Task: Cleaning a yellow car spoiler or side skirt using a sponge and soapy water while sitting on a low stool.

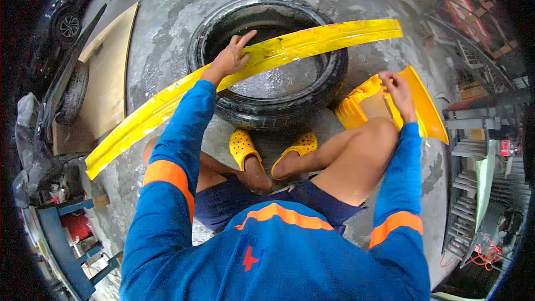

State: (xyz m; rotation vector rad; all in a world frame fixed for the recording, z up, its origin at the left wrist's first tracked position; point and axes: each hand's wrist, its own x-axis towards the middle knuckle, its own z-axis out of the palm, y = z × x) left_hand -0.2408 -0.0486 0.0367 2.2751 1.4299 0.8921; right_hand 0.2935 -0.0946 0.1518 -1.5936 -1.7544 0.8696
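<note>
Spanning the top of a black tyre (267,120), a long yellow strip (312,43) runs aslant in front of the seated person, its far end beyond the tyre's right edge, its near end out past the left knee. The tyre lies flat on the grey, patchily damp floor (167,0); I judge it serves as a makeshift stand, keeping the strip raised and within easy reach. The strip passes beneath the left forearm, which probably helps steady it.

Left hand (228,58): laid on the strip near its middle, fingers loosely spread, the foremost one reaching past the upper edge. Reads as a light press, not a clasp. Right hand (399,96): fingers curled, over a yellow-orange panel (426,106) just right of the tyre. Whether it pinches the panel's edge, or something small, I cannot tell; blur and angle hide the fingertips. The panel sits beside the right knee, presumably for convenience.

Further out: yellow clogs (242,145) on the feet, near the tyre's close side. To the left, a wooden board (111,67) and a second tyre (72,92); to the right, a bank of metal parts (462,195), kinds unclear.
</note>
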